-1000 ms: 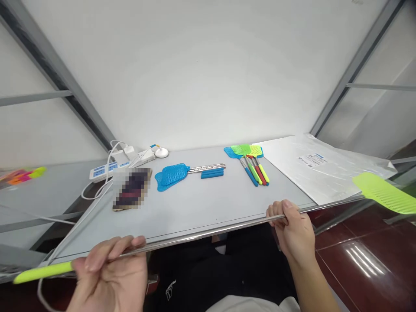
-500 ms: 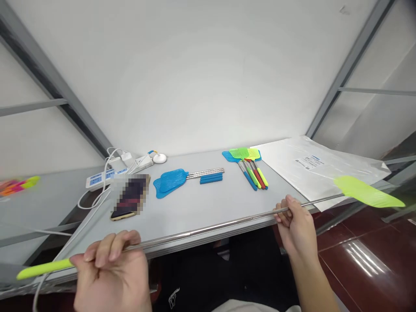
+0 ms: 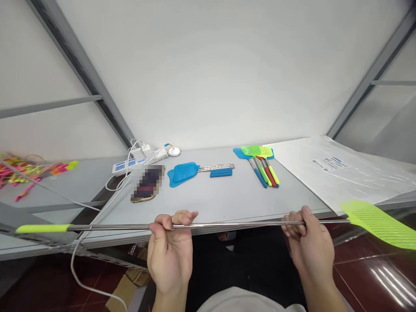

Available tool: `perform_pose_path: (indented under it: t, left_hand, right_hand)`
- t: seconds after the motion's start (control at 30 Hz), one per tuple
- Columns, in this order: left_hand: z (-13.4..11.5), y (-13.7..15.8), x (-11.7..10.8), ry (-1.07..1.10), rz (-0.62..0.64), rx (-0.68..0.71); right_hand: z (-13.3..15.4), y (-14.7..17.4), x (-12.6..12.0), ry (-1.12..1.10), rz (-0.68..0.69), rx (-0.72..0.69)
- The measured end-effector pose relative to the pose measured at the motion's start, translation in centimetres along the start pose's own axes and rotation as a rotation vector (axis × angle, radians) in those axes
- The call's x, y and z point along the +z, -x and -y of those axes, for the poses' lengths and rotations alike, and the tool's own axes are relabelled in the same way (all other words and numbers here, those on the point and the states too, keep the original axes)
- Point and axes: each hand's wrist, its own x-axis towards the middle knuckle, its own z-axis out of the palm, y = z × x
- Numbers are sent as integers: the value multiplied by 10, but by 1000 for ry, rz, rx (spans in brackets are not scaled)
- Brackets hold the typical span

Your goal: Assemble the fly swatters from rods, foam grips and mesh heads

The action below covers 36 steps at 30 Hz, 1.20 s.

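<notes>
A yellow-green fly swatter (image 3: 253,224) with a long metal rod stretches level across the front of the table. My left hand (image 3: 170,247) is closed on the rod left of its middle, palm up, away from the yellow-green grip at the far left end. My right hand (image 3: 308,238) pinches the rod near the perforated swatter head on the right. Behind my hands, blue fly swatters (image 3: 184,172) lie with their metal rods side by side, and blue grip sleeves (image 3: 221,173) rest just below those rods. Several coloured fly swatters (image 3: 260,167) lie fanned together to the right.
A phone (image 3: 147,184), blurred out, lies left on the table (image 3: 201,199). Behind it are a power strip (image 3: 121,166) and white cables. A large white plastic bag (image 3: 357,169) covers the right side. Colourful items (image 3: 22,173) lie on the left surface; cardboard (image 3: 130,288) is below.
My left hand has moved right along the rod, away from the grip. The swatter is now nearly level instead of slanting. The view has shifted to the left.
</notes>
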Motion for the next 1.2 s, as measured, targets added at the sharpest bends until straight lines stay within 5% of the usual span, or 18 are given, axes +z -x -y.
perform_pose_path:
  t: [0.17,0.3,0.53,0.8,1.0,1.2]
  left_hand:
    - [-5,3,-3,-30,2,77]
    - [-10,2,-8,-64,46,35]
    - [-6,-10,-12,132,-171,-34]
    - [25,10,19,150,-93,-136]
    - [32,15,22,147,-80,-161]
    - [52,23,48,196,26,-197]
  right_hand:
    - [24,-13,-7,41,-71,-70]
    - [42,-25,-19,-14,-259,-162]
    - [41,-32,-37,-32,-332,-359]
    - [20,-13,-10,-140,-234,-370]
    - [17,-13,8,-153,-156,-280]
    - [-13,6,70,-221,-12,-171]
